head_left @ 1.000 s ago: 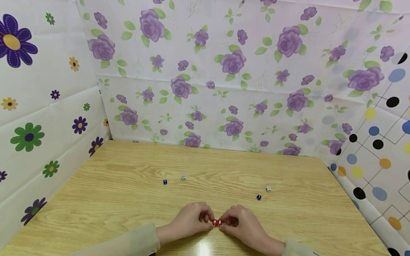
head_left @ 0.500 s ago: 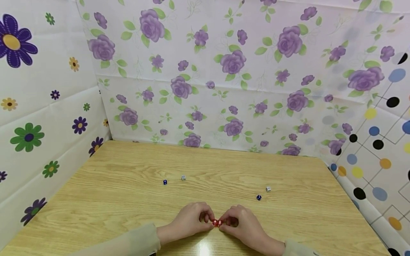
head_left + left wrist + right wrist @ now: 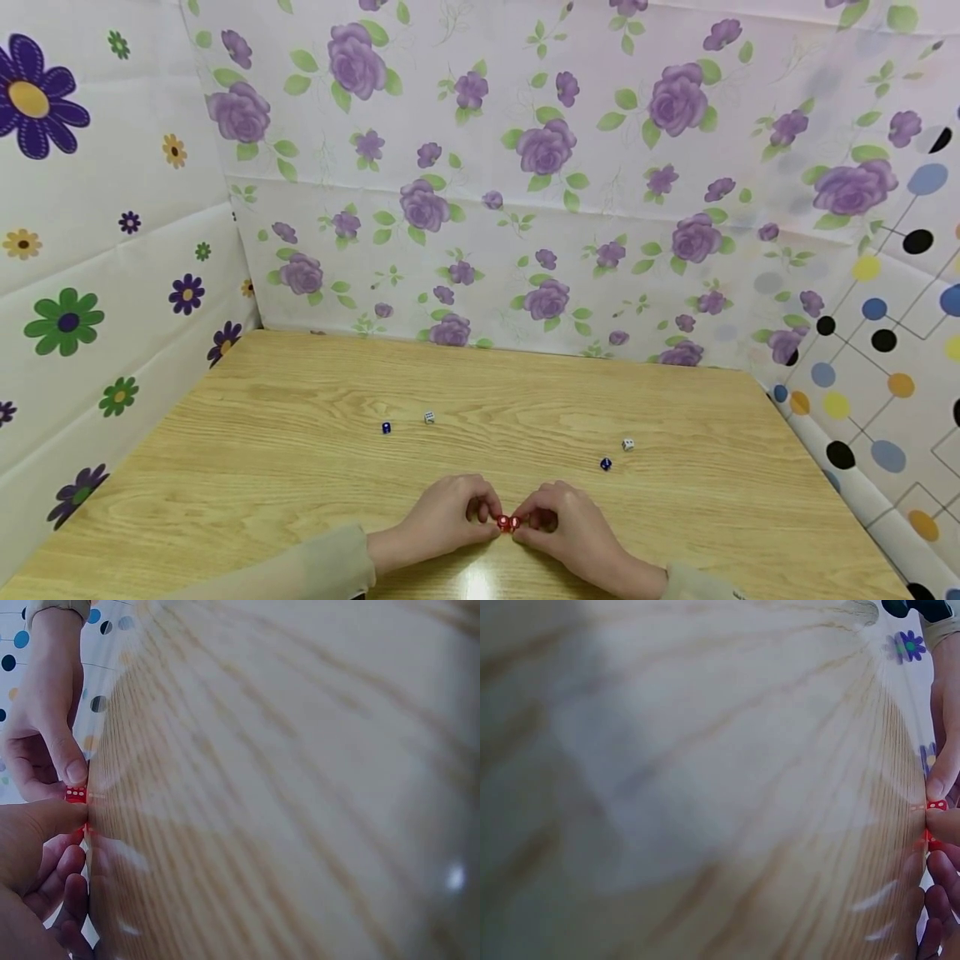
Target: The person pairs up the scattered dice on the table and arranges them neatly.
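Two small red dice with white pips stand side by side close to the front of the table, between both hands. My left hand (image 3: 448, 518) pinches the left red die (image 3: 503, 522) between thumb and forefinger. From the other side, my right hand (image 3: 567, 528) pinches the right red die (image 3: 514, 523) the same way. In the left wrist view a red die (image 3: 76, 793) shows its pips beside the right thumb. The right wrist view shows a red die (image 3: 936, 804) at its right edge, partly hidden by fingers.
Farther back on the wooden table (image 3: 300, 375) lie a blue die (image 3: 386, 427) and a white die (image 3: 429, 417) on the left. Another white die (image 3: 627, 445) and blue die (image 3: 606, 464) lie on the right. Patterned cloth walls (image 3: 480, 233) bound the back and both sides.
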`<state>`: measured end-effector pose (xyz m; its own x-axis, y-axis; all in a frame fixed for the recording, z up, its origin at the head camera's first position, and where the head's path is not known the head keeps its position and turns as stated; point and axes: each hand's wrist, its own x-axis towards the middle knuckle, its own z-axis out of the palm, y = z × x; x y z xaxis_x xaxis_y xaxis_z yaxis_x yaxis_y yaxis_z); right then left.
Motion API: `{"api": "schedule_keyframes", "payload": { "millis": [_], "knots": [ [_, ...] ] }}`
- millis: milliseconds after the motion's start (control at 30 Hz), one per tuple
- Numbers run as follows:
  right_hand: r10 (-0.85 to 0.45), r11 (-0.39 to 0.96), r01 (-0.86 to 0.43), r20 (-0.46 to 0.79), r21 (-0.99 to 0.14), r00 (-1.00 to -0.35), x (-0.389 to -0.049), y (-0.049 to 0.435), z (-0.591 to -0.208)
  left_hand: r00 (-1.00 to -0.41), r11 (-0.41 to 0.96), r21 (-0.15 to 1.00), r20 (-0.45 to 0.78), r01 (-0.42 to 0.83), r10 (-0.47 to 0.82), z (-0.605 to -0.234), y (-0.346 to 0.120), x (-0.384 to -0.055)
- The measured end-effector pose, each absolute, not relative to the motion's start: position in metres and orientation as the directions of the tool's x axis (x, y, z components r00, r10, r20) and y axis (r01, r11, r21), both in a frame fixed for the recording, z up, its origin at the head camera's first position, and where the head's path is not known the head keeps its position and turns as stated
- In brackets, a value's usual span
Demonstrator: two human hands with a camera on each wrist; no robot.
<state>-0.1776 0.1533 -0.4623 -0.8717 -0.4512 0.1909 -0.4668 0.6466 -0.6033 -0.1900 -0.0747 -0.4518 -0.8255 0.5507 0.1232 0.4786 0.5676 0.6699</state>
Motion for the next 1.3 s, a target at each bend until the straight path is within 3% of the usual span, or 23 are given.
{"api": "schedule_keyframes", "payload": {
  "millis": [1300],
  "knots": [
    [-0.454, 0.635, -0.464, 0.188, -0.618, -0.871, -0.1767, 0.153, -0.4606, -0.83, 0.577, 0.659, 0.132, 0.482, 0.542, -0.4547, -0.0737, -0.1911]
  ]
}}
